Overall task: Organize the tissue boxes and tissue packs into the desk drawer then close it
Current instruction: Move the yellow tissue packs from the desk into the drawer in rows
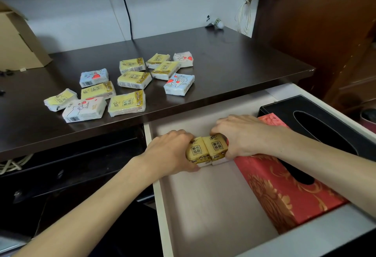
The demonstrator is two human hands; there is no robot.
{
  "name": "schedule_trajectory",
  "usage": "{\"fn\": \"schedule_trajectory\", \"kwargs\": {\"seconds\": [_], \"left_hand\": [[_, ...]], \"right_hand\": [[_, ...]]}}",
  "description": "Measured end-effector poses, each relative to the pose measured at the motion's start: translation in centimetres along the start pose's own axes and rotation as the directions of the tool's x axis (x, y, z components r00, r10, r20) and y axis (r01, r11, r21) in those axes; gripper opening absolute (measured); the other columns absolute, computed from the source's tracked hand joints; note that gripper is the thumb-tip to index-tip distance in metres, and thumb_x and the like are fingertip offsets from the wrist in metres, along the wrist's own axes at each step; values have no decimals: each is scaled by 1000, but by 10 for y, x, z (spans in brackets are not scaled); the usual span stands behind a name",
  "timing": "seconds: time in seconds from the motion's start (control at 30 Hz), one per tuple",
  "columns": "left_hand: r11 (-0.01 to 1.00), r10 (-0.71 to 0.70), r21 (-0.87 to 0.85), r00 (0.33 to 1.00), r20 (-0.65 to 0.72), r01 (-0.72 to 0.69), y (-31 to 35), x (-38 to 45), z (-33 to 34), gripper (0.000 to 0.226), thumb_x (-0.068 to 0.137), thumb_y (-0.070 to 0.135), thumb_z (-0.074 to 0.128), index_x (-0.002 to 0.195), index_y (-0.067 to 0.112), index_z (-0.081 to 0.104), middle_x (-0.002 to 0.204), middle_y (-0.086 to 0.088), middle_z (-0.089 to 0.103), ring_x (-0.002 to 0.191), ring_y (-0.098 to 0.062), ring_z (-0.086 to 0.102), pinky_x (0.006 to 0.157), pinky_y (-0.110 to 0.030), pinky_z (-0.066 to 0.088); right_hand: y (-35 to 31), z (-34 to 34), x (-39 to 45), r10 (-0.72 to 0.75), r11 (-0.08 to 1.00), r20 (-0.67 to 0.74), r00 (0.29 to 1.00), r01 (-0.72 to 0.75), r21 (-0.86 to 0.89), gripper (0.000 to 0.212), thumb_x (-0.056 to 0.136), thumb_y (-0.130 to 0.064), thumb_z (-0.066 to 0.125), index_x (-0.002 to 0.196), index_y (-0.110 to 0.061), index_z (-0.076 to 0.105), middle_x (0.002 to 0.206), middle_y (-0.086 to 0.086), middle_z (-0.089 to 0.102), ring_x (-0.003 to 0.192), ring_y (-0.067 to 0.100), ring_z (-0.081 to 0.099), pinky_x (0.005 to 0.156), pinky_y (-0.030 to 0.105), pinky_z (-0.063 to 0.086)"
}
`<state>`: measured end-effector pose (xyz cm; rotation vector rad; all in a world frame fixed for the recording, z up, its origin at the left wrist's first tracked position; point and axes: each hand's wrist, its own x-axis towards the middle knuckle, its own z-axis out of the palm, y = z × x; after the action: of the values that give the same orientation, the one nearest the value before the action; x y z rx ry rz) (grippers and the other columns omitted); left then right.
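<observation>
1. Table (223,57): dark top, approx. 11 loose tissue packs (130,81) spread mid-top toward front edge.
2. Drawer (160,206): open. Black tissue box (333,122) along right side, red tissue box (289,195) just beside it.
3. Left hand (168,151) & right hand (244,134): each grip pinching one of two yellow packs (207,149), side by side, inside drawer.

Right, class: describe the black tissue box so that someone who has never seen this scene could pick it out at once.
Start at the open desk drawer pulled out below the dark desktop. Along its right side lie two tissue boxes; the black tissue box is the one nearest the right wall. Unlike the red-and-gold tissue box beside it, it is plain black with a long oval slot on top.
</observation>
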<state>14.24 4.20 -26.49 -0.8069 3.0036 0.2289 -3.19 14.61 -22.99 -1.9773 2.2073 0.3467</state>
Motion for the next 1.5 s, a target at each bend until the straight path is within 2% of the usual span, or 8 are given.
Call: {"fn": "schedule_trajectory", "kwargs": {"seconds": [0.23,0.37,0.5,0.67,0.83,0.97,1.23,1.5], "left_hand": [[999,-19,37,1000,-3,19,5,-4,-7,75,58,72,70,120,34,51,102,12,51,95,-11,47,72,-31,39],[999,-19,34,999,-34,21,6,-15,-24,79,65,71,67,131,31,48,120,11,52,113,-13,48,89,-35,45],[995,-51,-91,979,-196,33,-6,-27,-66,56,78,65,57,127,38,53,117,17,57,110,-7,52,87,-35,47],[982,-144,-174,897,-418,76,-42,-23,-117,41,82,59,54,115,37,64,112,17,66,103,-8,59,83,-38,52],[949,-315,-129,876,-365,288,-96,22,-145,56,74,67,64,117,30,66,121,5,64,109,-18,58,79,-34,47],[914,-390,2,882,-263,405,-126,54,-142,63,68,82,56,87,22,65,99,-1,65,91,-22,58,66,-34,43],[930,-350,19,903,-249,366,-143,75,-126,53,72,67,65,108,29,58,98,3,60,91,-19,54,67,-35,39],[933,-354,-118,924,-145,340,-150,80,-129,45,72,50,77,108,37,53,97,7,53,89,-16,54,68,-32,45]], "right_hand": [[1,-4,1,-21,1000,-21,1000,21,6,69,71,-59,80,130,-32,56,115,-6,54,108,18,53,84,39,49],[10,-7,-7,-56,974,-108,993,78,215,77,71,-66,78,137,-34,55,125,-13,55,119,10,52,93,36,48],[18,-27,-4,17,813,-362,932,198,548,46,82,-41,82,126,-36,68,112,-25,63,108,-4,60,87,20,47],[13,-79,33,116,772,-535,837,263,578,35,89,-38,75,123,-35,68,117,-24,63,107,-3,61,84,24,54],[1,-120,94,196,754,-458,867,165,636,37,88,-34,78,123,-27,69,123,-4,67,106,10,63,83,27,48],[-6,-139,138,197,835,-393,898,56,547,49,85,-41,79,127,-23,64,134,0,63,116,19,59,92,37,50],[-13,-138,185,212,940,-225,951,-135,313,75,81,-54,78,144,-23,50,134,2,61,117,22,57,89,40,52],[-13,-133,187,193,928,-271,943,-87,361,65,78,-47,85,134,-26,58,140,2,57,134,25,42,98,45,48]]}}
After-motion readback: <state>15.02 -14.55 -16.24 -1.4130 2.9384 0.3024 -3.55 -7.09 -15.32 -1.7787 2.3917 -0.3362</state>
